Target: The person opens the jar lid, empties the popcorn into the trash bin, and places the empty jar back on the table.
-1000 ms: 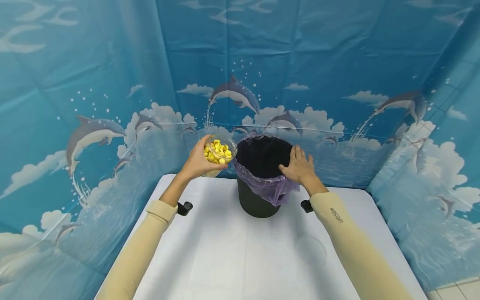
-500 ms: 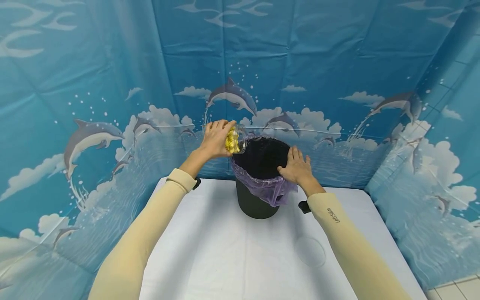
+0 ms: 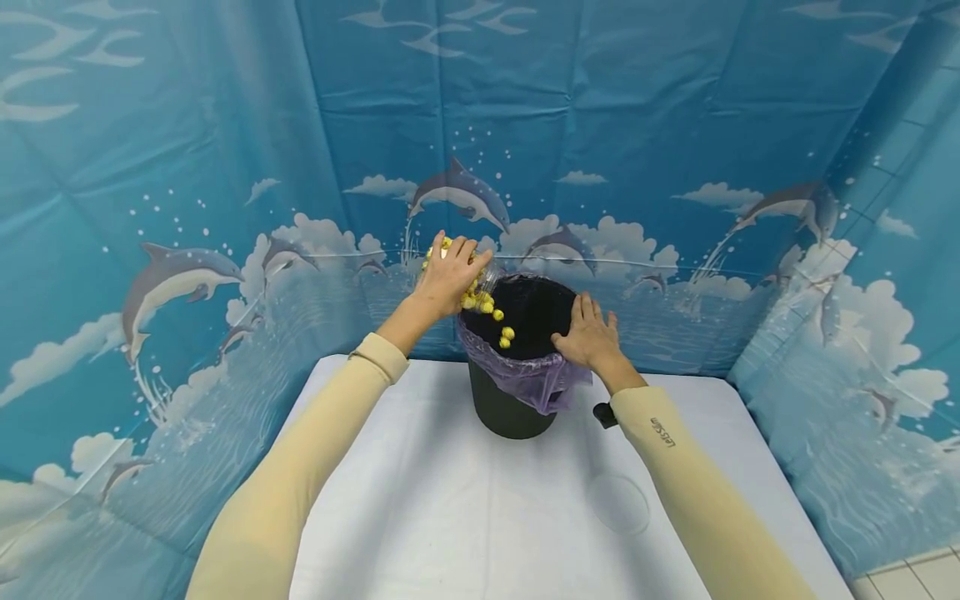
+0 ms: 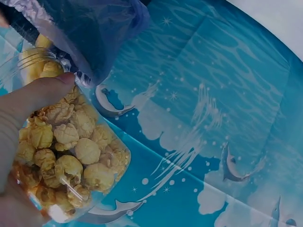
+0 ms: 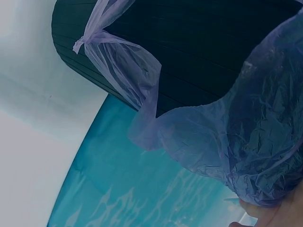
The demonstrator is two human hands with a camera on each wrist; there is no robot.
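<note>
My left hand (image 3: 446,280) grips a clear plastic jar (image 4: 124,153) of yellow popcorn, tipped with its mouth toward a dark bin (image 3: 507,410). Several popcorn pieces (image 3: 507,335) are spilling out over the bin's opening. In the left wrist view the thumb lies across the jar near its threaded neck, and popcorn (image 4: 66,135) still packs the body. A purple bag (image 3: 528,379) lines the bin and folds over its rim. My right hand (image 3: 590,335) rests on the bin's right rim, fingers extended; the right wrist view shows only a little of it beside the bag (image 5: 194,137).
A round clear lid (image 3: 618,503) lies on the white table (image 3: 450,517) in front of the bin, to the right. Blue dolphin-print sheeting (image 3: 360,167) stands behind the table and along both sides. Beyond the right side some floor tiles (image 3: 911,577) show.
My left hand has carried the jar right to the bin and turned it over from nearly upright. Popcorn now falls out. My right hand has stayed on the rim.
</note>
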